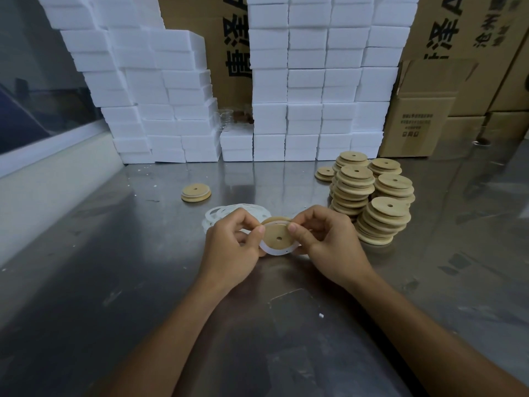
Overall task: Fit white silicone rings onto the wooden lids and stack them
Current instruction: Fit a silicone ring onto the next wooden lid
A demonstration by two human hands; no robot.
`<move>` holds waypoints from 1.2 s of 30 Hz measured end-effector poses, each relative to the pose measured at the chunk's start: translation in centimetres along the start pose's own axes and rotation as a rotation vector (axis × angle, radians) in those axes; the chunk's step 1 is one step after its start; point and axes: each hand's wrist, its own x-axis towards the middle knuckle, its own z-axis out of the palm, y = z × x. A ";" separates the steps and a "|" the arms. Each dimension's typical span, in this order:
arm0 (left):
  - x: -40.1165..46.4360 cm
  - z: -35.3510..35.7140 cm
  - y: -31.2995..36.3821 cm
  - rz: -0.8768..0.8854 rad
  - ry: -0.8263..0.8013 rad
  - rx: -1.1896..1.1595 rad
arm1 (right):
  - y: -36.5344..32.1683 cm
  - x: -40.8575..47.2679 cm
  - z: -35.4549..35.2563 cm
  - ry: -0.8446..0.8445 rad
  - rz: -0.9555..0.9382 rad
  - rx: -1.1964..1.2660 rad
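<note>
Both hands' (232,242) (323,239) grip around ringed lid (277,237)

Steel table (114,282) bears lids (372,202), rings (226,213), boxes (177,116).

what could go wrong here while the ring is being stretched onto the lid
1. The silicone ring is seated only along the lid's top edge and hangs loose below; it could snap off as the left hand and right hand stretch it.
2. The leaning lid stacks stand right beside the right hand; a bump might topple them.
</note>
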 end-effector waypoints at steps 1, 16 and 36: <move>0.0 0.1 0.0 -0.015 -0.001 -0.011 | 0.1 0.0 0.0 0.007 0.015 0.014; -0.5 0.3 0.6 0.173 -0.164 0.274 | -0.4 -0.4 0.5 -0.042 -0.123 0.002; -0.8 1.4 2.0 0.024 -0.024 -0.148 | -1.5 -0.2 0.8 -0.132 0.482 0.692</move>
